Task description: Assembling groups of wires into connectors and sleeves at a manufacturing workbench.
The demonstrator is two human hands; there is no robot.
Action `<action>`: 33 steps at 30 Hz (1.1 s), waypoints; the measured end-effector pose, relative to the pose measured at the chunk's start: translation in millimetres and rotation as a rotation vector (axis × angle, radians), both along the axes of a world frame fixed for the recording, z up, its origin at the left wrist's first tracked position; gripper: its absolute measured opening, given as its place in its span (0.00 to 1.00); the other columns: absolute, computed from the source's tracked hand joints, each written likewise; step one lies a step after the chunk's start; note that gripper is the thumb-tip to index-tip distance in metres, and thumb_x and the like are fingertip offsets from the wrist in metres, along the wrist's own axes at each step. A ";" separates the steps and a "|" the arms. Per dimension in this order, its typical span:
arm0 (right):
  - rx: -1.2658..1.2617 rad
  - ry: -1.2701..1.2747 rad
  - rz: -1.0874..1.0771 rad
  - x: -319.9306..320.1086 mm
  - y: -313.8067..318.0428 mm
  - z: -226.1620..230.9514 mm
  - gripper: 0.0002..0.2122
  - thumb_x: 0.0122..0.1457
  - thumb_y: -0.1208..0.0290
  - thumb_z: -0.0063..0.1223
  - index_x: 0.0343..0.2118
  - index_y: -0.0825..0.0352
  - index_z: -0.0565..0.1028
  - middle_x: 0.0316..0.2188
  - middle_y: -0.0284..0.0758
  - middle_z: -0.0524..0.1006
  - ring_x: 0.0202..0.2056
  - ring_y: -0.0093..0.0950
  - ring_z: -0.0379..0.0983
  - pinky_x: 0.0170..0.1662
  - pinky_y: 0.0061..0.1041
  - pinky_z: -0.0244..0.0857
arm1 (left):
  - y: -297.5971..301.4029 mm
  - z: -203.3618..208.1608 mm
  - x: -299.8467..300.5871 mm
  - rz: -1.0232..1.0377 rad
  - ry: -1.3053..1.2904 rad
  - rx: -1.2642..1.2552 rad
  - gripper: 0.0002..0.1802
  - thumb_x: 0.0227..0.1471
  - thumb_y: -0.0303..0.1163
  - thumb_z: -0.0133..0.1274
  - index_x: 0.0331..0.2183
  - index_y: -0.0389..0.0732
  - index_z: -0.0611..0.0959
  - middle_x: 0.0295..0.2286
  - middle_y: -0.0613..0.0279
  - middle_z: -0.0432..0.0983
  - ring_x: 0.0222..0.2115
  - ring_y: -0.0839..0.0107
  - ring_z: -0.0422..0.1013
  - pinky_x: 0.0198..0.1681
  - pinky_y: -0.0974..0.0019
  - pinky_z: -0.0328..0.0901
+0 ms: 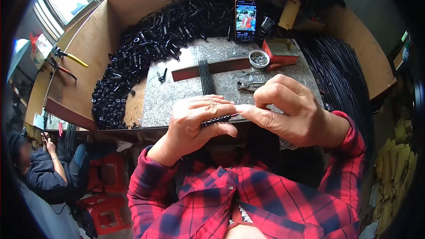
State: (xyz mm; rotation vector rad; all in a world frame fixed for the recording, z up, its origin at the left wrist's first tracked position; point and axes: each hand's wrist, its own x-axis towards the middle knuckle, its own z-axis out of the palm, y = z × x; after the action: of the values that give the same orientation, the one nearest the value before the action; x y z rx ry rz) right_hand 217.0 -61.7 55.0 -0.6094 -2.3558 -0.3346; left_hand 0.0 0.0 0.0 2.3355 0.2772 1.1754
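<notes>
My left hand is closed round a bundle of thin black rods. Their ends poke out between its thumb and fingers, near the table's front edge. The rods run away from me across a dark red strip. My right hand has its fingers curled, and one fingertip meets the left hand's fingertips beside the rod ends. Whatever it pinches, if anything, is too small to make out. Just beyond the right hand lie grey pliers.
A white bowl of small metal bits stands by a red open box. Behind them are a lit phone and a clear cup. Black parts heap at left and back; long black rods lie right. A person sits at left.
</notes>
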 end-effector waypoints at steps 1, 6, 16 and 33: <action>0.009 0.005 0.006 -0.7 0.8 -0.9 0.08 0.46 0.76 0.55 0.31 0.71 0.77 0.26 0.34 0.68 0.27 0.29 0.69 0.28 0.23 0.66 | 1.3 -2.0 0.5 -0.011 -0.009 0.017 0.21 0.35 0.38 0.66 0.33 0.38 0.82 0.29 0.54 0.79 0.34 0.58 0.77 0.40 0.61 0.70; -0.099 -0.006 0.048 -7.9 -1.5 4.3 0.16 0.43 0.78 0.60 0.39 0.72 0.76 0.27 0.35 0.68 0.27 0.28 0.68 0.28 0.25 0.66 | 1.4 -4.9 2.5 -0.060 -0.066 0.037 0.22 0.33 0.39 0.67 0.32 0.37 0.82 0.28 0.55 0.79 0.33 0.59 0.77 0.40 0.61 0.70; -0.430 0.155 0.206 -29.3 18.8 -15.1 0.07 0.47 0.72 0.54 0.27 0.70 0.72 0.27 0.41 0.69 0.31 0.41 0.72 0.31 0.36 0.68 | 11.8 -100.6 -1.1 0.133 0.212 -0.243 0.24 0.33 0.42 0.64 0.36 0.42 0.81 0.37 0.59 0.76 0.42 0.58 0.72 0.45 0.58 0.66; -0.439 0.301 -0.244 -7.8 23.2 149.6 0.13 0.54 0.59 0.54 0.32 0.65 0.78 0.14 0.30 0.72 0.14 0.22 0.68 0.19 0.26 0.64 | 28.2 7.4 12.0 0.133 0.413 -0.209 0.23 0.42 0.39 0.64 0.39 0.37 0.79 0.29 0.54 0.77 0.30 0.58 0.74 0.36 0.64 0.68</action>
State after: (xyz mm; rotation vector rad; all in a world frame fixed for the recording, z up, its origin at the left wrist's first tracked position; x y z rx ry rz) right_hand 209.2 -38.6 204.7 -1.0774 -2.0714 0.1696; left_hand 12.0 28.2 7.4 2.3798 0.6744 0.6692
